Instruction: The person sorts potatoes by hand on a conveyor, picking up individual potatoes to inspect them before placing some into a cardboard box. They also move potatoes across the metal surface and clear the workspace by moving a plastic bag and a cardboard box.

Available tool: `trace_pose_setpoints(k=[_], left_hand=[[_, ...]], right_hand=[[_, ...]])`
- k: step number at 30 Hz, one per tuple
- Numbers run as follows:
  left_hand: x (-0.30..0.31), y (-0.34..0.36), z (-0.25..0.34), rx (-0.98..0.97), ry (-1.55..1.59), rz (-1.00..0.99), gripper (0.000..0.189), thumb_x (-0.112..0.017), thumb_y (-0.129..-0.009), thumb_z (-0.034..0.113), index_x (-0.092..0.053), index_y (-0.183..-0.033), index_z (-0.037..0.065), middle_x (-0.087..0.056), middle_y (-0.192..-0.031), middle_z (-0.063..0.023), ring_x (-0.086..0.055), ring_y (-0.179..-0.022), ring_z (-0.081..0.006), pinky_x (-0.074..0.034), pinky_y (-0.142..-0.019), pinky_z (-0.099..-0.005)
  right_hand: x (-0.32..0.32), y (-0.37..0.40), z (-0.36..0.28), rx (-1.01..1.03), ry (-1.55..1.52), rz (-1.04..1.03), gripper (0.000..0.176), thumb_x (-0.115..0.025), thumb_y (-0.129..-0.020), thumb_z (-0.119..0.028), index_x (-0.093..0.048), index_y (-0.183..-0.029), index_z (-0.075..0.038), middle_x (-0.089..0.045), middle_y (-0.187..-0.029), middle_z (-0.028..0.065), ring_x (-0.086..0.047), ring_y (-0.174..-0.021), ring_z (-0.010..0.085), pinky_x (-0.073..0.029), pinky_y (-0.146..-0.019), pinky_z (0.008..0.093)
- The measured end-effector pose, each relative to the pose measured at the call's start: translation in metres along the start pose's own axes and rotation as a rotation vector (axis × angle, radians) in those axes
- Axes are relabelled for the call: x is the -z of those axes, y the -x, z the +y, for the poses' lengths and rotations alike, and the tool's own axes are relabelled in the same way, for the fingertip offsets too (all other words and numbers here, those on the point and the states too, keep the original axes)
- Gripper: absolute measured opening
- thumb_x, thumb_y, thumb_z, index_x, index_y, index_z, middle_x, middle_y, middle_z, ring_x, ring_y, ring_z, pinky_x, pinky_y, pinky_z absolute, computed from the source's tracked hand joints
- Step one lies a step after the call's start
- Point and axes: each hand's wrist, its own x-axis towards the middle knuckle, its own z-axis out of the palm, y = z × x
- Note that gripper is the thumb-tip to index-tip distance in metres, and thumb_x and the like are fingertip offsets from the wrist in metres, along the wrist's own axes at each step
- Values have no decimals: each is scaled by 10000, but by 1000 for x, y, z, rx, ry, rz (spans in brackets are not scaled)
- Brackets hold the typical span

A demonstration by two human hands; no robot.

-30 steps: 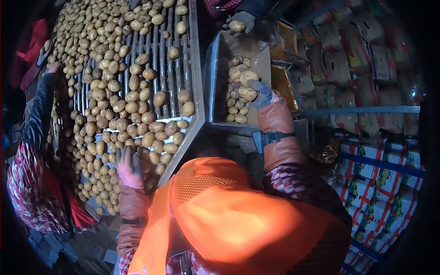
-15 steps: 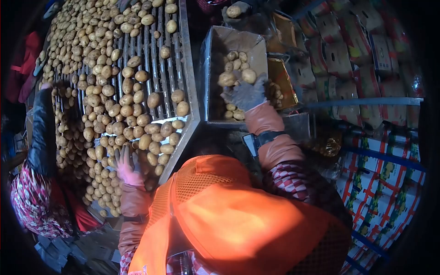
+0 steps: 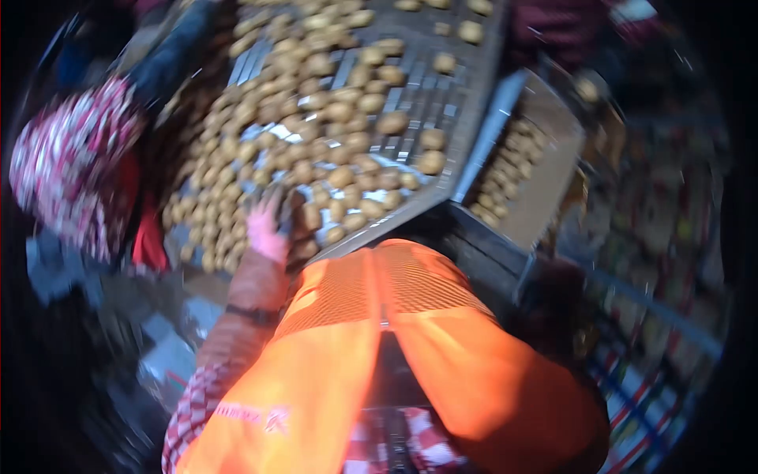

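My left hand (image 3: 271, 221), in a pink and grey glove, lies at the near edge of the potatoes (image 3: 339, 175) on the sorting table. Its fingers are spread among them, though motion smears them. My right hand does not show in this frame. Right of the table stands an open box (image 3: 553, 170) with a layer of small potatoes (image 3: 509, 170) inside, and no hand is in it.
A co-worker in a patterned garment (image 3: 75, 170) is at the left, one arm over the table. Another person in dark red (image 3: 557, 31) stands beyond the box. The table's metal rim (image 3: 395, 220) angles in front of me. Stacked printed cartons (image 3: 639, 395) fill the right side.
The view has turned, shifting the table and box rightward. My right hand has left the box and gone out of view. My left hand remains among the potatoes at the near edge.
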Motion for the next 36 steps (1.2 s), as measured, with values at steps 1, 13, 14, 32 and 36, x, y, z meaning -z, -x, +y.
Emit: trace_pose_setpoints(k=[1, 13, 14, 32, 36], left_hand=[[-3, 4, -9, 55, -21, 76, 408, -611, -921, 162, -601, -1324, 101, -617, -1300, -173, -520, -1265, -418, -334, -1113, -552], [12, 99, -58, 557, -26, 343, 385, -647, -917, 165, -628, -1296, 102, -615, -1313, -159, -507, -1303, -375, -347, -1113, -498], [14, 105, -55, 576, -23, 338, 385, -647, -917, 165, -628, -1296, 102, -615, -1313, -159, -507, -1303, -375, -347, -1113, -498], [9, 136, -64, 576, 26, 399, 366, -676, -876, 89, -645, -1241, 95, -621, -1258, -189, -548, -1224, -414, -432, -1034, -486], [16, 135, -69, 551, 13, 384, 352, -672, -881, 106, -653, -1232, 104, -632, -1246, -179, -555, -1212, -403, -437, -1025, -488]], right_hand=[[-22, -5, 17, 31, 37, 63, 557, -491, -972, -448, -475, -1312, -7, -613, -1128, 159, -637, -973, 260, -524, -888, 462], [-322, 16, 347, -1021, 1198, -556, 389, -511, -1010, -301, -610, -1238, -2, -693, -979, 127, -685, -856, 266, -561, -746, 362], [-318, -22, 377, -1306, 1034, -477, 365, -519, -1001, -350, -631, -1119, -24, -680, -875, 83, -676, -737, 227, -574, -675, 349], [-338, 127, 485, -143, 2430, -1840, 526, -645, -862, -129, -527, -1372, -176, -637, -1189, 221, -632, -1122, 352, -502, -939, 428], [-330, 92, 431, -802, 1602, -1011, 470, -689, -900, -146, -545, -1346, -179, -643, -828, 49, -584, -645, 121, -455, -535, 275]])
